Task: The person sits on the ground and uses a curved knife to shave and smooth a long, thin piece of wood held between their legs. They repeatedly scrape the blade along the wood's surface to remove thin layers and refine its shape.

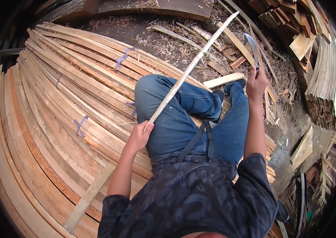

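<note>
My left hand (139, 136) is closed round the lower end of a long, pale, peeled stick (192, 65). The stick slants up and to the right across my bent knee, and its tapered far end reaches over the shavings on the ground. Held up at the right, my right hand (256, 81) grips the dark handle of a knife (252, 48). Its curved blade points up and away, apart from the stick.
I sit on long sawn strips (57, 103) tied in bundles with purple ties (122, 58). Shavings and offcuts (239, 43) litter the ground ahead. At right stand stacked thin boards (326, 79). A short flat slat (90, 196) lies across the strips near my left elbow.
</note>
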The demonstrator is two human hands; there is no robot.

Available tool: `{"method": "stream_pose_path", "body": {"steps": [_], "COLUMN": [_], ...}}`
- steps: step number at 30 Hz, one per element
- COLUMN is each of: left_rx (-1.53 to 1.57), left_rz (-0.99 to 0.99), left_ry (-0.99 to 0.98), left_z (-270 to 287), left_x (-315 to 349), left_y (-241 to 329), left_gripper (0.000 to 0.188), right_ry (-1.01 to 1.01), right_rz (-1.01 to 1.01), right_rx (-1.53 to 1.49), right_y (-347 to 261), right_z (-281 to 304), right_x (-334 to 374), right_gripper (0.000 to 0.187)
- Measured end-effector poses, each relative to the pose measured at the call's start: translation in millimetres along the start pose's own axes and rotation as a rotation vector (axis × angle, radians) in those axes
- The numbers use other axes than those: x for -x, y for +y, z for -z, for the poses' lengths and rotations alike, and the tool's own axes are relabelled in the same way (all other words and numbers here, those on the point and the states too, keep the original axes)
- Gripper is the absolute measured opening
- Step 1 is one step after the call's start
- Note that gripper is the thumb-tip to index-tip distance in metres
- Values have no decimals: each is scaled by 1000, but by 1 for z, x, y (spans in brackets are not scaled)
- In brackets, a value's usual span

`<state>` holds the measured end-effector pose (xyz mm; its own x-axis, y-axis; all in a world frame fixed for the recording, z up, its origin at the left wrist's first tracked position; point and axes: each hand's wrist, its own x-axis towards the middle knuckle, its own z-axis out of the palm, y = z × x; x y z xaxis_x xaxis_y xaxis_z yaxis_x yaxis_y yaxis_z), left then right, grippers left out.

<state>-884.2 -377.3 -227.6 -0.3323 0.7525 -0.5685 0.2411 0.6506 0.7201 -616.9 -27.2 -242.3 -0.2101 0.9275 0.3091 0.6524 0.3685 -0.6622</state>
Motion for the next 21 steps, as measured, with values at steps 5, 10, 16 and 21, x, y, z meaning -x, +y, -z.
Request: {"method": "stream_pose_path", "body": {"steps": [5,10,16,21], "left_rx": [65,96,142,195], "left_rz": [-48,-31,14,42], "left_ry": [-17,-23,-69,-89], "left_z": [1,3,2,4], "left_x": [-3,0,-7,-12], "left_y": [-2,1,-10,-6], "left_gripper": [48,44,43,45], "right_ry": [-237,6,-271,-211], "right_rz": [192,-119,432,286], "right_rx": [-10,134,3,169], "right_y": [-33,28,-34,-4], "right_z": [-34,-29,-21,-51], "right_x": [55,-11,39,15], "right_gripper": [27,27,26,31]}}
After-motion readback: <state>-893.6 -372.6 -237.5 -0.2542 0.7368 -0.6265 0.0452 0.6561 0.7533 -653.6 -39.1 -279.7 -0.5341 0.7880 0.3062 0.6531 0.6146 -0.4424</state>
